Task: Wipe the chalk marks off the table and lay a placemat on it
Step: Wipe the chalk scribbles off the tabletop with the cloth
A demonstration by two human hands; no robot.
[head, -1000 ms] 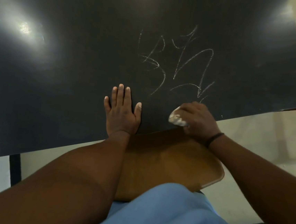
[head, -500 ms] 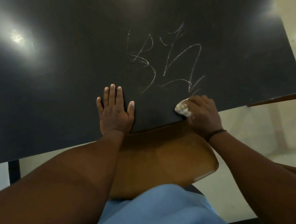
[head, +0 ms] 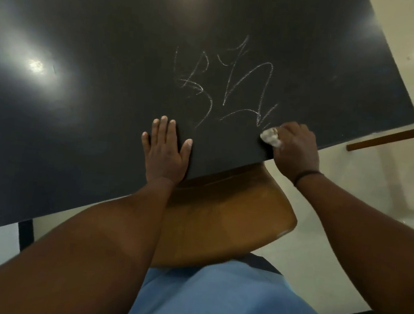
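The dark bench (head: 75, 144) fills most of the view, tilted in the frame, with two ceiling lights glaring off its surface. White chalk marks (head: 227, 88) scrawl across its middle, loops and zigzags reaching down toward the near edge. The left hand (head: 166, 150) lies flat on the bench just below the marks, fingers straight and slightly spread, thumb out to the side, palm close to the near edge. The right hand (head: 295, 150) is curled round a crumpled white cloth (head: 271, 137), pinching it against the bench at the near edge, right beside the lowest tail of the marks; a dark band (head: 307, 175) circles that wrist. Under the near edge, below the marks, a brown wooden chair seat (head: 225, 217) pokes out, and blue fabric (head: 225, 300) covers the person's lap closest to the camera. To the right of the marks, beyond the bench's corner, a wooden frame (head: 392, 135) stands over pale floor (head: 362, 187). No placemat is in sight.
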